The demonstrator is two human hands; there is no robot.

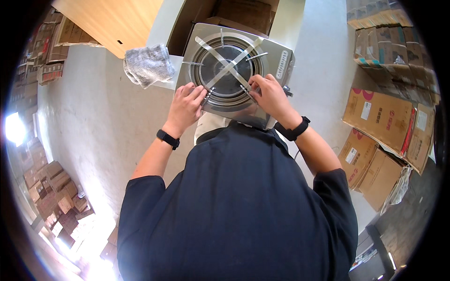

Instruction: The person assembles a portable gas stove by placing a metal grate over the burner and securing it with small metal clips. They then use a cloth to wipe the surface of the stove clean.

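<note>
A square stainless steel gas stove (276,89) lies in front of me, with a round dark burner area ringed by metal. Two pale flat strips (228,68) cross over its middle, and thin metal pan supports (257,56) stand around the ring. My left hand (187,105) is at the near left of the ring, its curled fingertips by a support and a strip's near end; what they grip is hidden. At the near right, my right hand (271,96) pinches beside another support and strip end; its fingers cover what they hold.
A grey cloth (148,65) lies to the left of the stove, beside a light wooden panel (112,23). Beyond the stove is an open cardboard box (243,11). Large cartons (379,117) stand at the right, and more boxes (58,187) are piled at the far left.
</note>
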